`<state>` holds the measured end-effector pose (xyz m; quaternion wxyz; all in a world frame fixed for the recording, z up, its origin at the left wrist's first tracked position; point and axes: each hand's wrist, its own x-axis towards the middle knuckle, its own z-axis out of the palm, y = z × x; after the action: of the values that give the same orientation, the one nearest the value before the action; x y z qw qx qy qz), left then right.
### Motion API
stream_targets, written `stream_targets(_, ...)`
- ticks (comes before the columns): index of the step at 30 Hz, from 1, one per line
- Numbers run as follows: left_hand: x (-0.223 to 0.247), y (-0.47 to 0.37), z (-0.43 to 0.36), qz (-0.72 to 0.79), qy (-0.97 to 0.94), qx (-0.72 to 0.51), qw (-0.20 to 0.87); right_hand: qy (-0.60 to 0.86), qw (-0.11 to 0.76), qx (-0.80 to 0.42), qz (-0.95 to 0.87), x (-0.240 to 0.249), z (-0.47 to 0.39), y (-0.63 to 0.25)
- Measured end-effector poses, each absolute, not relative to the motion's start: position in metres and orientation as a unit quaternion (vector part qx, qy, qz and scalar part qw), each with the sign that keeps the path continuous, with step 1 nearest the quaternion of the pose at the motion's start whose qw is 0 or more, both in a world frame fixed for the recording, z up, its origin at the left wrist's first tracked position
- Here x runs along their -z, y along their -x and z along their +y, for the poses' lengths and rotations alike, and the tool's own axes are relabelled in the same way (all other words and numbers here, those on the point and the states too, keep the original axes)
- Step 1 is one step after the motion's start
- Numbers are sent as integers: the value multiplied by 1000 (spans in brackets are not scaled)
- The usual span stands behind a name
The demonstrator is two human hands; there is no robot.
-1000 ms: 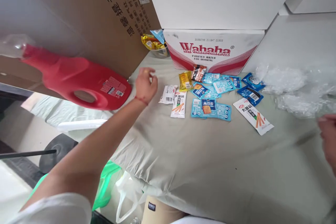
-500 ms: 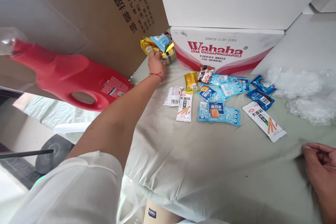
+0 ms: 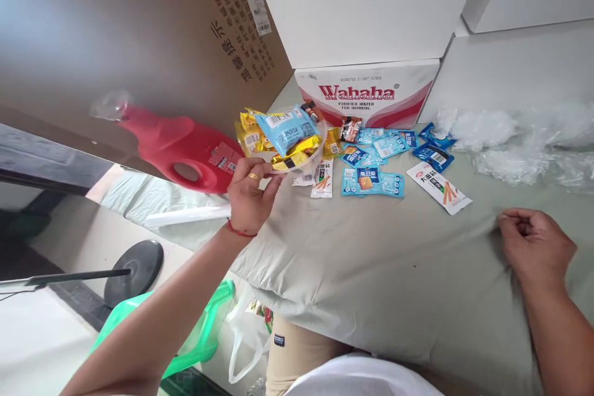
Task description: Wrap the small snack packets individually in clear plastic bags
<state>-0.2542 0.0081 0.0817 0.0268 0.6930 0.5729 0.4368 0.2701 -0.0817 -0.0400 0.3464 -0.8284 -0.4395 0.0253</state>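
The left hand point(image 3: 250, 198) pinches the rim of a clear bowl point(image 3: 322, 147), just off centre towards eleven o'clock, which already holds yellow packets and a blue packet point(image 3: 288, 130). Light-blue packets point(image 3: 372, 181) and a white packet point(image 3: 439, 187) lie outside it, at three o'clock. The right hand point(image 3: 538, 247), between three and four, is curled in by the green-grey cloth point(image 3: 371, 272), nothing visible inside. Beyond, a Wahaha carton point(image 3: 359, 99) stands at one, a red jug point(image 3: 179, 148) towards ten, a green container point(image 3: 213, 331) at seven.
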Motion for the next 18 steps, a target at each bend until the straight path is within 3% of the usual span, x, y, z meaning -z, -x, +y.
stream_targets(4, -97, 189, 7, 539, -583, -534, 291, 812, 385, -55, -434, 35, -82, -267)
stream_targets(8, -83, 127, 45, 486, -340, -585, 554, 807, 398, -68, -431, 32, -83, -267)
stream_targets(12, -71, 96, 78, 463, -174, -577, 650, 803, 412, -91, -420, 32, -84, -268)
stream_targets(15, -74, 94, 86, 399, -188, -577, 688, 798, 426, -103, -412, 33, -85, -269)
stream_targets(18, -81, 100, 78, 379, -250, -599, 660, 806, 415, -117, -405, 33, -85, -268)
